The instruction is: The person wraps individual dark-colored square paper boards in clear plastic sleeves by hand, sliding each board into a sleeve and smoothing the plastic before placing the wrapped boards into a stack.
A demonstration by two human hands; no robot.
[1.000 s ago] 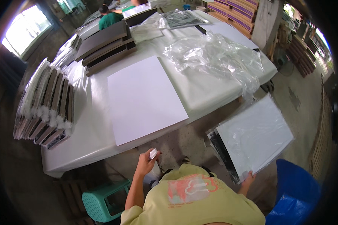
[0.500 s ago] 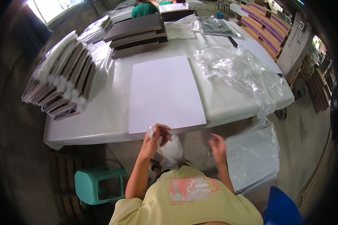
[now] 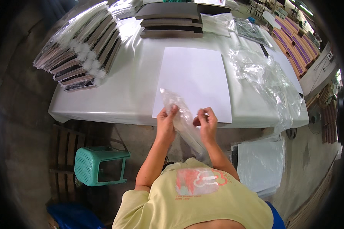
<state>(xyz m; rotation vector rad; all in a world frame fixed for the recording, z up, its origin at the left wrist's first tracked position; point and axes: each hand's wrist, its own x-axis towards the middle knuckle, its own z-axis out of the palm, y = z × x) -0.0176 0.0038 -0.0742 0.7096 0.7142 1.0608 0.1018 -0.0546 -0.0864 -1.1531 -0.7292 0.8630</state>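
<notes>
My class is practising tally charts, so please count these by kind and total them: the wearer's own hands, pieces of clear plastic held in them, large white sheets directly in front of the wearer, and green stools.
Left hand and right hand: 2
Held clear plastic: 1
Large white sheet: 1
Green stool: 1
Total: 5

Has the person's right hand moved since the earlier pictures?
Yes: judged against the white board, the right hand has come left and forward, to its near edge.
</notes>
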